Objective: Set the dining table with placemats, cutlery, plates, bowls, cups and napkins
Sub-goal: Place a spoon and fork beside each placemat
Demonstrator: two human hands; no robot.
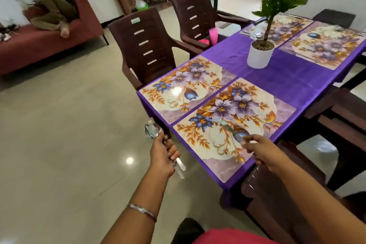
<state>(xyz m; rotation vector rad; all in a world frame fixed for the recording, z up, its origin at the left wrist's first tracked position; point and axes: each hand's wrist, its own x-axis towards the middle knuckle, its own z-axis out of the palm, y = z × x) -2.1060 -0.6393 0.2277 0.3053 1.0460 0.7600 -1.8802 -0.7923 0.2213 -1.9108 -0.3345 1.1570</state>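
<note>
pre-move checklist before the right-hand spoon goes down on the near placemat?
1. Right hand pinches a spoon by its bowl end: ok.
2. Spoon is over the near placemat: ok.
3. Spoon touching the mat or held above it: cannot tell.
4. Near placemat lies flat on the purple tablecloth, nothing else on it: ok.
5. Left hand grips the spare cutlery, off the table edge: ok.
6. Exact pieces in the left hand beyond a spoon: cannot tell.
</note>
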